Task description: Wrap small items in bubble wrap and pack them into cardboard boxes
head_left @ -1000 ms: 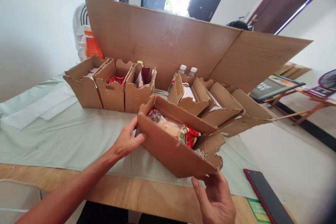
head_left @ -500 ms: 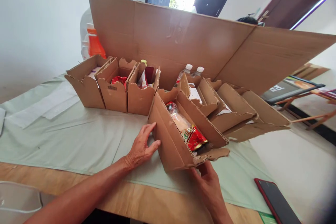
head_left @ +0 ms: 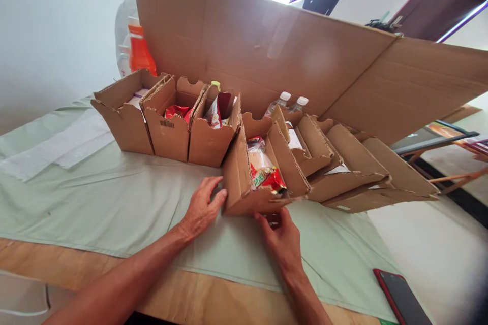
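An open-topped cardboard box point(head_left: 237, 202) stands before me among the row of boxes. Inside it lies a red and clear snack packet point(head_left: 267, 170). My left hand point(head_left: 202, 205) is at the box's lower left side, fingers stretched out, the tips touching or very near the cardboard. My right hand point(head_left: 282, 238) is at the bottom of its front panel, thumb and forefinger apart, with the fingertips against the cardboard. Neither hand is wrapped round anything.
Further boxes stand left, such as one with a red packet point(head_left: 178, 111), and several lean to the right point(head_left: 354, 157). Behind rises a large cardboard panel point(head_left: 244, 35), with an orange bottle point(head_left: 140, 51) and clear bottles point(head_left: 284, 96). A phone point(head_left: 402, 294) lies front right.
The box has moved away from me, back into line with the others, and now sits level and turned straighter. My right hand has followed it forward and left; my left stays beside it.
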The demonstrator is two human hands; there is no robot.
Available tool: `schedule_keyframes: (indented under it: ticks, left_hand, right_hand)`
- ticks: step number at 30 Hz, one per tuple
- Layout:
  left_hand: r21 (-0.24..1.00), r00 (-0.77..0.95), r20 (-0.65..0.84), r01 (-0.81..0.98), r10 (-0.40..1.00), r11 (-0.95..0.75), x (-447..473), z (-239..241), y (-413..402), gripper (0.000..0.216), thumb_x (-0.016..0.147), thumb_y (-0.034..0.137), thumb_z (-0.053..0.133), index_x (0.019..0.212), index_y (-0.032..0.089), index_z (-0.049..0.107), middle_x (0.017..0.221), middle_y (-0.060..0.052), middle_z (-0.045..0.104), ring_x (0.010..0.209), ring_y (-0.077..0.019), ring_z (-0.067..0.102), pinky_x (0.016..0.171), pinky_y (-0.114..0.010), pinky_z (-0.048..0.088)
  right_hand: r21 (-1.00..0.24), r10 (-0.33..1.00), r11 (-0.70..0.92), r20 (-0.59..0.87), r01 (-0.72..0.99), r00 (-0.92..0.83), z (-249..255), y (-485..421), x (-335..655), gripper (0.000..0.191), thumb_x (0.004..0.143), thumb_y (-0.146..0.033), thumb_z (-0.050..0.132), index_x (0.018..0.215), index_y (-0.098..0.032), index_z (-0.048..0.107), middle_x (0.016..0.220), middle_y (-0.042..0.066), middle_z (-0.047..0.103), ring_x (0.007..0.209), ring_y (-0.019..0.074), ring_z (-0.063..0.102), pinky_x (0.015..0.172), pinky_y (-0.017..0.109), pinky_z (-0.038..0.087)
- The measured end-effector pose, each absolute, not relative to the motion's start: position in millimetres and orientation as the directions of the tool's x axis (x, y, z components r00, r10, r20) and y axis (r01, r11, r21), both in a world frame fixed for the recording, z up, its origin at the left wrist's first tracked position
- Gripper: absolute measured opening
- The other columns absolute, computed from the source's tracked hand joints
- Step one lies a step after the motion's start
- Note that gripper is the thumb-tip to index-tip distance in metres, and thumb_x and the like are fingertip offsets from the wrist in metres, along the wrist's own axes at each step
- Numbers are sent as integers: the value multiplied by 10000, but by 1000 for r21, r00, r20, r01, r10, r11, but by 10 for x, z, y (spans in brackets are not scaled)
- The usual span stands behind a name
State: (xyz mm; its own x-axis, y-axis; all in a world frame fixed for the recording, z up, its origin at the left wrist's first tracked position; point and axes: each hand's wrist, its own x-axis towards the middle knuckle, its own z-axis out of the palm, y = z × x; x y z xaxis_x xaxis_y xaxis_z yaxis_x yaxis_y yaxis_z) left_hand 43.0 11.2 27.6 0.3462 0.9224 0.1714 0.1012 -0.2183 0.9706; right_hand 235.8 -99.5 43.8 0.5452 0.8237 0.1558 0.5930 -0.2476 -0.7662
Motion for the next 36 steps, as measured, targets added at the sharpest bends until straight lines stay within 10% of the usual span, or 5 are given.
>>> schedule_keyframes:
  ticks: [8,15,22,36]
  left_hand:
    - [997,358,76,-46,930,-64,440,131,232,658,827,278,616,1452,162,445,1246,-154,643,1102,-254,652,1008,-469,496]
    - [975,556,73,-213,828,57,502,102,215,945,735,306,711,1570,189,285,1592,-208,411,1472,-333,418,1194,-530,352]
    - [965,583,40,-233,811,120,479,46,278,971,756,349,714,1594,206,245,1674,-192,256,1534,-362,292,1230,-575,274]
    - [956,464,-47,-237,885,175,493,140,250,831,719,319,728,1464,135,407,1496,-223,503,1382,-345,510,1153,-514,408]
  right_hand:
    - [-726,857,-193,203,660,474,429,-503,2321,353,843,-494,573,602,-237,548,514,1,572,494,164,499,520,290,379]
    - [-768,945,54,246,638,217,474,-384,1956,420,869,-340,538,1249,-216,664,1217,92,728,946,195,710,704,286,546]
    - [-780,936,16,231,626,264,229,-85,2070,641,839,-263,531,1472,-177,487,1377,169,636,897,203,709,701,341,576]
    - [-674,959,82,254,734,126,346,-65,1924,537,901,-248,495,1436,-252,541,1245,83,710,887,190,710,870,352,566]
